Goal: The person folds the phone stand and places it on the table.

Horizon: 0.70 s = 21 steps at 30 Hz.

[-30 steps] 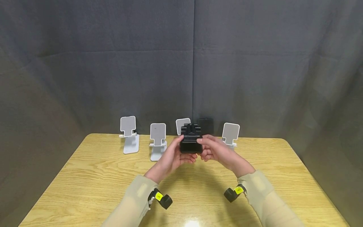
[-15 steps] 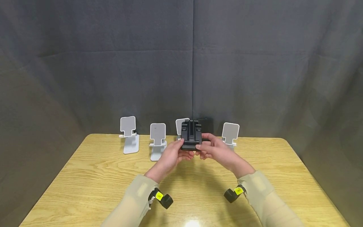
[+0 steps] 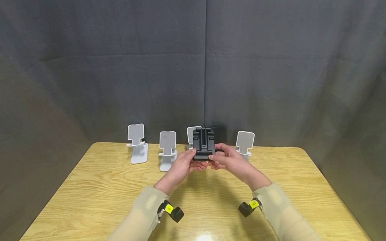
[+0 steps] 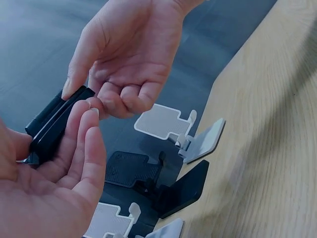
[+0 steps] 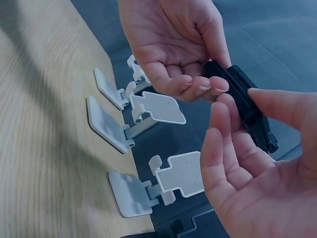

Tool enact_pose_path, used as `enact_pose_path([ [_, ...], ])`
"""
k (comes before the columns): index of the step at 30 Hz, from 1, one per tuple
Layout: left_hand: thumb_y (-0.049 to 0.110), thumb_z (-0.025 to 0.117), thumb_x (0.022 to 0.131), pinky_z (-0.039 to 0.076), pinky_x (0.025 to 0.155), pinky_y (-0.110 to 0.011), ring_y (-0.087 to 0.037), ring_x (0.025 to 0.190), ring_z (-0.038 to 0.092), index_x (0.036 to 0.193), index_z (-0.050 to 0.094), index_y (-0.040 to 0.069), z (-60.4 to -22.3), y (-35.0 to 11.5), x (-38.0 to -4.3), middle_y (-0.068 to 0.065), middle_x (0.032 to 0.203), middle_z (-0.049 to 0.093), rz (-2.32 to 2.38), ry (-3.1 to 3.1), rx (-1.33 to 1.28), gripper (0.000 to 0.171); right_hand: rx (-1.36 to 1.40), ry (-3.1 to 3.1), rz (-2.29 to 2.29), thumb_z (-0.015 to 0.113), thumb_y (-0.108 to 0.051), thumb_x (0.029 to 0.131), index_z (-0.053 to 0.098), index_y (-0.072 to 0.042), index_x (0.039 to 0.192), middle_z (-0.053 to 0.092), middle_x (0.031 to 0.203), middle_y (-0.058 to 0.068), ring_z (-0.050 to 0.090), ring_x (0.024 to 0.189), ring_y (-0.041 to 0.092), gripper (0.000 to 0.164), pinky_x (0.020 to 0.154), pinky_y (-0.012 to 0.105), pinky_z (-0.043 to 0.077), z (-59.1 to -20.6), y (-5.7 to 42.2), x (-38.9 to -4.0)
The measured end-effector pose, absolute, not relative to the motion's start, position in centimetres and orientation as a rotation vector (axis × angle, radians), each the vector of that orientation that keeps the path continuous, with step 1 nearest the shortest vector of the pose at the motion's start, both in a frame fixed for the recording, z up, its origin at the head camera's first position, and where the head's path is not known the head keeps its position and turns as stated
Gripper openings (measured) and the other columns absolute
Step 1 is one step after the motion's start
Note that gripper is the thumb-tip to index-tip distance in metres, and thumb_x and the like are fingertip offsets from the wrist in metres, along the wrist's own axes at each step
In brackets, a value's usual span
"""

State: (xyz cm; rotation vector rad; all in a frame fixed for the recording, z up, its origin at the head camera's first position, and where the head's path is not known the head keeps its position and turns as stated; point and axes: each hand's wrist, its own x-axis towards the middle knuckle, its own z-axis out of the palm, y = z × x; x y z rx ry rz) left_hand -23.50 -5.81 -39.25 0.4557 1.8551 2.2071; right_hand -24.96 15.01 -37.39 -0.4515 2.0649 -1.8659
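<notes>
A folded black phone stand (image 3: 203, 142) is held up in front of me, its hinge end pointing away. My left hand (image 3: 182, 164) grips its left edge, thumb on the upper face and fingers underneath. On the opposite edge my right hand (image 3: 233, 162) pinches it the same way. The fingertips of both hands meet below the stand, as the left wrist view shows. Behind it, a white phone stand (image 3: 194, 132) is partly covered.
Unfolded white phone stands (image 3: 168, 142) line the back of the wooden table (image 3: 205, 204), one at far left (image 3: 136, 134) and one at right (image 3: 245, 140). An unfolded black phone stand (image 4: 183, 191) stands among them. A dark curtain (image 3: 150, 67) hangs behind.
The held black stand has tilted in both hands: its near end faced me a second ago, and now its grooved upper face shows. Over the last half second it has hardly moved.
</notes>
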Motion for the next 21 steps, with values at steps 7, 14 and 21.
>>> enact_pose_path([
  [7,0.019,0.028,0.113,0.057,0.084,-0.032,-0.016,0.083,0.070,0.127,0.054,-0.016,-39.71,-5.84,-23.48,-0.029,0.100,0.069,2.200,1.877,0.474,0.046,-0.379,2.037,-1.936,0.062,-0.018,0.100,0.042,0.009,0.134,0.064,0.099,0.012,0.064,0.078,0.016,0.048,0.077,0.028,0.057,-37.51,14.40,-24.79],
  [14,0.019,0.030,0.113,0.057,0.083,-0.030,-0.016,0.083,0.070,0.130,0.051,-0.015,-39.76,-5.52,-23.43,-0.023,0.097,0.071,2.191,1.858,0.448,0.043,-0.312,2.067,-1.969,0.062,-0.025,0.102,0.046,0.009,0.130,0.062,0.107,0.015,0.066,0.083,0.017,0.046,0.081,0.028,0.056,-37.73,14.07,-24.72],
  [21,0.019,0.036,0.112,0.058,0.081,-0.034,-0.013,0.076,0.068,0.119,0.055,-0.012,-39.71,-5.08,-23.27,-0.009,0.084,0.070,2.166,1.917,0.371,0.037,-0.294,2.071,-1.982,0.062,-0.023,0.103,0.045,0.012,0.132,0.064,0.110,0.020,0.070,0.086,0.021,0.049,0.083,0.031,0.058,-38.08,14.45,-24.90],
])
